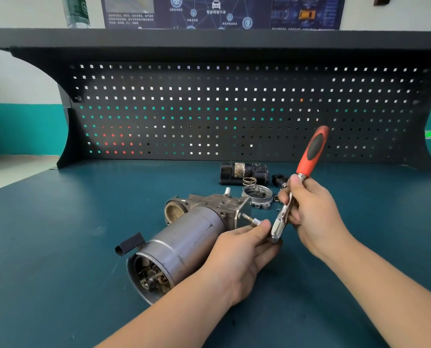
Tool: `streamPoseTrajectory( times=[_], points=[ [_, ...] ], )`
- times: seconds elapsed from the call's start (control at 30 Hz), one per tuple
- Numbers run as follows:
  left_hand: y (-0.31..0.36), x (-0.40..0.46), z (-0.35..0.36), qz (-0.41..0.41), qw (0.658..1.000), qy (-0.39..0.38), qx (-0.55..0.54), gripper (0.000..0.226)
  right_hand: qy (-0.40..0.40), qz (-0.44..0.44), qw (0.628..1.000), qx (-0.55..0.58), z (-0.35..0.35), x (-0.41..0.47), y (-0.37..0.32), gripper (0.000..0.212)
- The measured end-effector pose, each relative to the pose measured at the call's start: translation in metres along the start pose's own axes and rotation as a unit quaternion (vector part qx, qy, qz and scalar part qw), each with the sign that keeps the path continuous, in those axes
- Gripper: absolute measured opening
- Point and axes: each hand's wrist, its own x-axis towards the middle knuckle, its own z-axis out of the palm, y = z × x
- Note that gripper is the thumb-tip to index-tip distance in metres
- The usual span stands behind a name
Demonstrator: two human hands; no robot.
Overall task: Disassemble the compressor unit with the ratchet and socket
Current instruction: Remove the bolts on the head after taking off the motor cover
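Ratchet raised over compressor, mid-bench.
Your right hand (312, 209) fingers wrap the orange-handled chrome ratchet (298, 182); left hand (237, 257) fingers pinch the small chrome socket (256, 222) at the grey cylindrical metal compressor unit's (184, 237) 2 o'clock end.

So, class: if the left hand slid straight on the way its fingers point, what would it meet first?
The left hand points up and right, its fingertips already at the socket and the ratchet head. Probably the ratchet head comes first, with the right hand just behind it; depth is hard to judge.
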Motion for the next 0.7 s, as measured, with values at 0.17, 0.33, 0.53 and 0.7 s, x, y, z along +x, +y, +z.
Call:
streamPoseTrajectory(
  times=[0.17, 0.33, 0.53, 0.7],
  points=[
    [0.001, -0.001, -0.001, -0.012, 1.000, 0.013, 0.011, 0.013, 0.018, 0.052, 0.998, 0.035, 0.002, 0.001, 0.007, 0.028],
    [0.005, -0.001, -0.002, -0.026, 1.000, 0.013, 0.009, 0.013, 0.043, 0.116, 0.990, 0.062, 0.003, 0.005, 0.010, 0.027],
    [0.006, -0.004, -0.001, -0.036, 0.999, 0.011, -0.013, 0.010, 0.081, 0.251, 0.963, -0.046, 0.009, 0.021, 0.000, 0.028],
    [0.009, -0.007, 0.002, -0.041, 0.998, 0.018, -0.050, 0.015, 0.088, 0.309, 0.945, -0.056, 0.012, 0.028, -0.003, 0.031]
  ],
)
